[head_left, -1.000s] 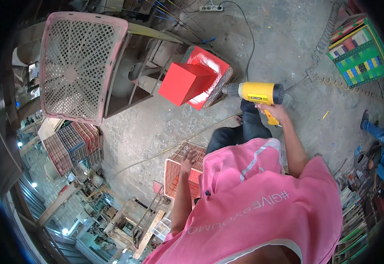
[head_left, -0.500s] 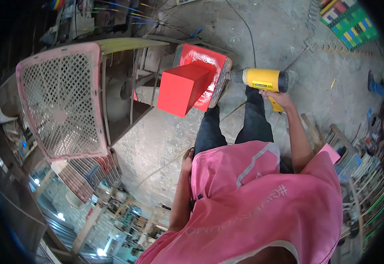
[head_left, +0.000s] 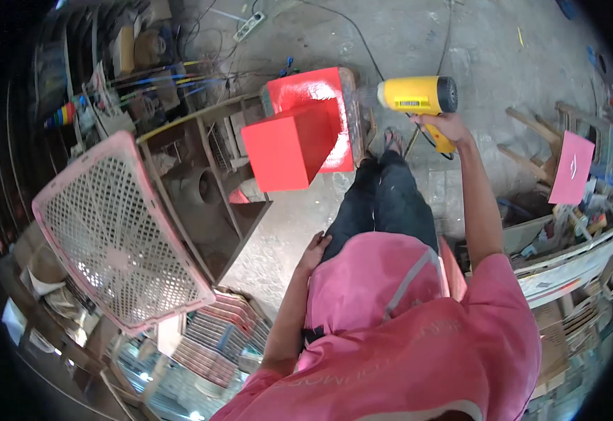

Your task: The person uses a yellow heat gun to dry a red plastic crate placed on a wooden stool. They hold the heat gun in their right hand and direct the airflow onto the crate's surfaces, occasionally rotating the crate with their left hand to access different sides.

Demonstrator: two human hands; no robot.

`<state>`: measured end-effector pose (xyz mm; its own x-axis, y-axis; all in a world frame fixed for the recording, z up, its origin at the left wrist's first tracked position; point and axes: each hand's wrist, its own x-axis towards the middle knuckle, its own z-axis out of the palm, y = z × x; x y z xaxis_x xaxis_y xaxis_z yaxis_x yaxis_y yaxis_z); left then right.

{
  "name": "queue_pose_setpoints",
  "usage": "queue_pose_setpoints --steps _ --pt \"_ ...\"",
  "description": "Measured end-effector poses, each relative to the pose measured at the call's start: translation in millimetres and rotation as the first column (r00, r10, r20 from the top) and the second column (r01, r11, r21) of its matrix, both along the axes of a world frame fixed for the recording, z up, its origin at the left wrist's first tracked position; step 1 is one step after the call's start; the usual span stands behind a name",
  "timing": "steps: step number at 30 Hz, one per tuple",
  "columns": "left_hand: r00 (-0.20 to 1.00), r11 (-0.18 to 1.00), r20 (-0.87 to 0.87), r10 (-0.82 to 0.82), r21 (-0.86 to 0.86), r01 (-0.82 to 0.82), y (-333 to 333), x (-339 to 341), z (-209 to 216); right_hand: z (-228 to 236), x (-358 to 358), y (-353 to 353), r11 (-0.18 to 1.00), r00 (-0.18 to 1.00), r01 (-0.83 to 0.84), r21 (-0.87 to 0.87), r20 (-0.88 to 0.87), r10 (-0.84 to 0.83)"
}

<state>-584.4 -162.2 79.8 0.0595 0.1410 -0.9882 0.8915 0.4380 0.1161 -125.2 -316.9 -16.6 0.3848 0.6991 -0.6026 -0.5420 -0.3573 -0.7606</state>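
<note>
My right hand (head_left: 445, 126) grips a yellow heat gun (head_left: 413, 95) by its handle. The gun's metal nozzle (head_left: 368, 95) points left at the edge of a glossy red square sheet (head_left: 344, 147); whether it touches is too blurred to tell. A red box-shaped block (head_left: 289, 149) stands up from that sheet, both resting on a stand mostly hidden beneath. Down at my side, my left hand (head_left: 315, 251) rests against my thigh with its fingers loosely extended and nothing visible in it.
On the left, a pink-rimmed perforated plastic panel (head_left: 120, 242) leans by a wooden shelf frame (head_left: 212, 189). A power strip (head_left: 249, 27) and black cables lie on the concrete floor. To the right are wooden pieces, a pink card (head_left: 572, 167) and a white bin (head_left: 566, 270) of clutter.
My view has turned and my legs have shifted, bringing a sandalled foot into sight. The heat gun has moved slightly upward along the red sheet's right edge, still held in my right hand.
</note>
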Motion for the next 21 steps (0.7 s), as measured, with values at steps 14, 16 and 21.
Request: queue_pose_setpoints --steps 14,16,21 --pt "0.477 0.486 -0.184 -0.859 -0.004 0.874 -13 95 -64 -10 -46 -18 1.0 0.998 0.018 -0.025 0.061 -0.016" --pt "0.322 0.355 -0.221 -0.92 -0.127 0.926 -26 106 -70 -12 -41 -35 0.996 0.994 -0.087 0.011 0.073 0.086" --pt "0.165 0.238 -0.285 -0.944 -0.243 0.94 -35 75 -102 4 -52 -55 0.96 0.942 -0.213 0.183 0.298 0.152"
